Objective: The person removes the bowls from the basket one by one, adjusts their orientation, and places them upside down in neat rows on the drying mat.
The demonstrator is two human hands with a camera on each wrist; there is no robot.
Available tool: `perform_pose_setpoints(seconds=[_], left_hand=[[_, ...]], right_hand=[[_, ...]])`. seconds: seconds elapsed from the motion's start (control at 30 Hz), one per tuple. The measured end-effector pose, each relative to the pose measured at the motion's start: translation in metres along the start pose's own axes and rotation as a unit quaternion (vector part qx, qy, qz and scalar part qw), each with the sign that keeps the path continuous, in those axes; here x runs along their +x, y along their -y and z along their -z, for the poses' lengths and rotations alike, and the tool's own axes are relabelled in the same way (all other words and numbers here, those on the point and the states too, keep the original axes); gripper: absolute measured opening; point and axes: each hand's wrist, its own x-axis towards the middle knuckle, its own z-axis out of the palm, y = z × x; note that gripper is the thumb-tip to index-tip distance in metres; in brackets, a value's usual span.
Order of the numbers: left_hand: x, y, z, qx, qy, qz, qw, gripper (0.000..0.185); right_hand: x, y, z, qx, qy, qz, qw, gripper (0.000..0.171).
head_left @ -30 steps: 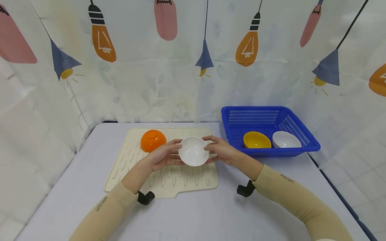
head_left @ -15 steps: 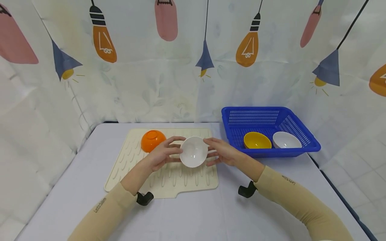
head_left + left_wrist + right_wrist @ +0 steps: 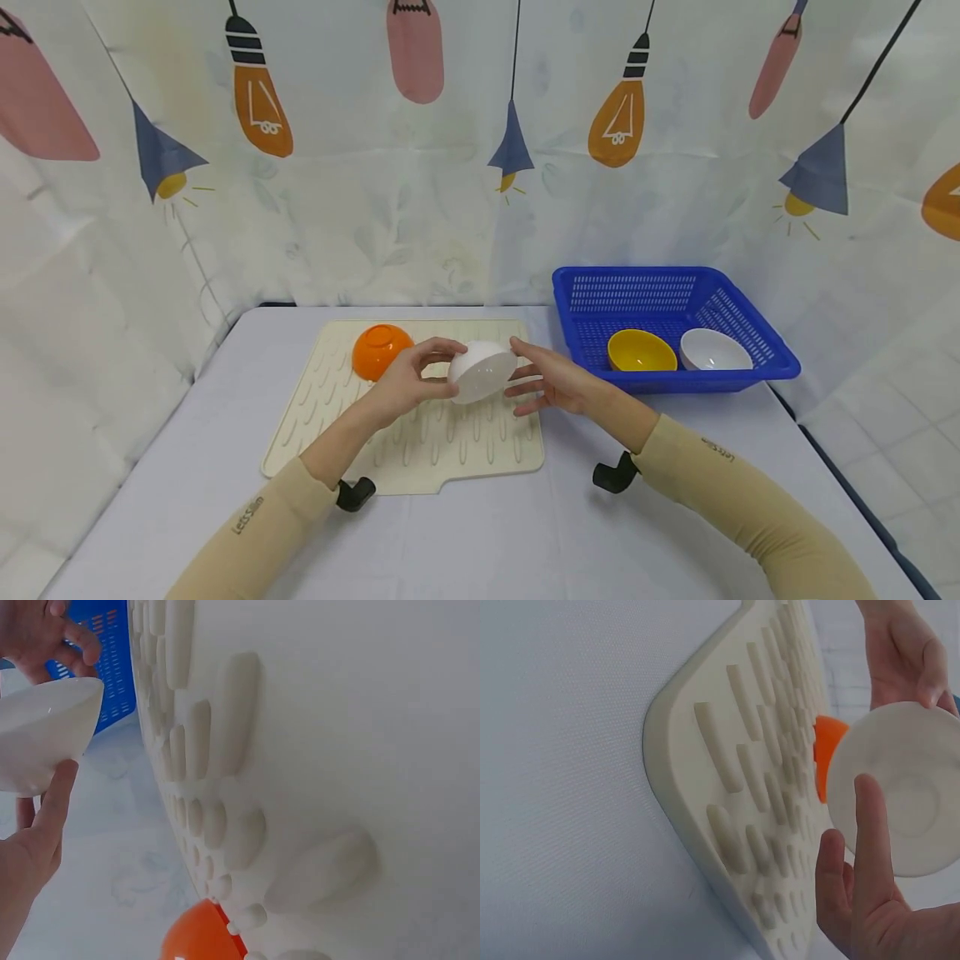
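Observation:
A white bowl [image 3: 483,372] is tilted on its side above the cream drying mat [image 3: 480,442], its mouth turned toward the right. My left hand [image 3: 408,382] pinches it on the left between thumb and fingers, also seen from beside the bowl [image 3: 46,731] in the left wrist view. At the bowl's right, my right hand [image 3: 553,382] has its fingers spread and extended, the fingertips near the rim. In the right wrist view the right hand [image 3: 877,907] overlaps the bowl's open mouth. Behind my left hand, an orange bowl [image 3: 380,352] lies upside down on the mat.
A blue plastic basket [image 3: 675,382] stands at the back right of the white-covered table [image 3: 480,542]. Inside sit a yellow bowl [image 3: 642,352] and another white bowl [image 3: 715,350]. A patterned curtain [image 3: 450,225] hangs behind the table.
The white bowl, earlier facing the camera between both hands, has turned so its mouth faces right. My right hand has let go of it and spread its fingers; the left keeps hold.

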Motion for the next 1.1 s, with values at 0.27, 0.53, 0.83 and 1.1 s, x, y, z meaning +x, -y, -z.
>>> perform_pose_setpoints(seconds=[0.27, 0.53, 0.83, 1.1], left_hand=[[-0.001, 0.002, -0.006, 0.093, 0.002, -0.097, 0.9909, 0.049], [-0.002, 0.002, -0.006, 0.209, -0.005, -0.172, 0.9626, 0.045], [-0.006, 0.003, -0.012, 0.284, 0.013, -0.252, 0.9251, 0.048], [-0.007, 0.002, -0.018, 0.328, 0.032, -0.313, 0.8909, 0.050]], right_hand=[[0.002, -0.002, 0.001, -0.001, 0.003, -0.004, 1.000, 0.078], [0.003, -0.002, 0.000, -0.002, 0.016, -0.003, 1.000, 0.071], [0.003, -0.003, -0.002, 0.002, 0.024, -0.003, 1.000, 0.072], [0.003, -0.003, -0.003, -0.009, 0.038, 0.001, 0.999, 0.064]])
